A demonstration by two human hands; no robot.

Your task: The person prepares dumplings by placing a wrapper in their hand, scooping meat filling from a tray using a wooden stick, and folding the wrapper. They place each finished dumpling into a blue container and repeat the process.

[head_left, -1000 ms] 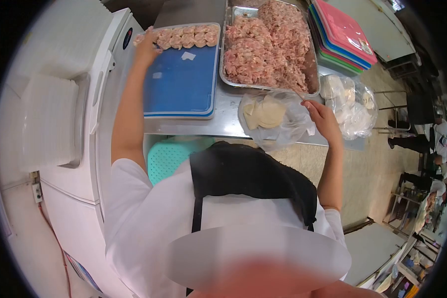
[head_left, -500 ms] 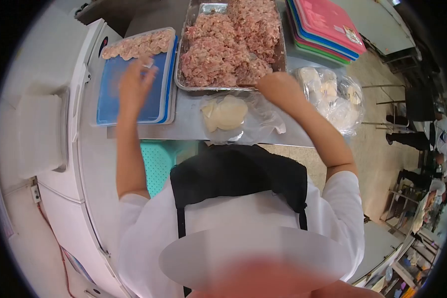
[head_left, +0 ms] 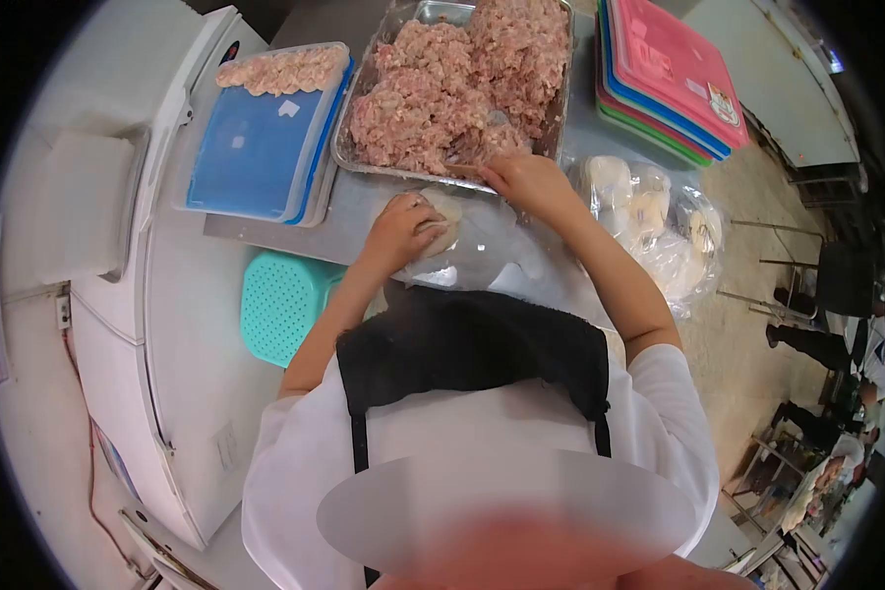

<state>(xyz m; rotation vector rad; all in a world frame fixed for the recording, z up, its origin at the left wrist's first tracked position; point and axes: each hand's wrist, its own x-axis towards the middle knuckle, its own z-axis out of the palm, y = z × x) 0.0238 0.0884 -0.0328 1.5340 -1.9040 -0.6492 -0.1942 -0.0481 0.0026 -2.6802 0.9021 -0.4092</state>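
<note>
My left hand [head_left: 401,232] lies on a stack of round pale dough wrappers [head_left: 441,239] on a plastic bag, its fingers curled over them. In my right hand [head_left: 523,181] is a thin flat wooden tool [head_left: 462,169], its end at the near edge of the minced meat. The pinkish minced meat [head_left: 413,103] fills a large metal tray [head_left: 339,147]. To the left, a blue tray [head_left: 251,162] holds a row of filled dumplings [head_left: 283,72] along its far end, with a small white piece [head_left: 288,108] below them.
Bagged dough wrappers [head_left: 649,211] sit at the right of the metal table [head_left: 364,202]. Behind them stands a stack of coloured lids [head_left: 669,69]. A turquoise perforated basket [head_left: 280,305] is below the table's left edge. People [head_left: 826,354] are far right.
My left hand has moved from above the blue tray to the wrappers. A small white piece now shows on the blue tray. My right hand has shifted slightly left, and the view has shifted.
</note>
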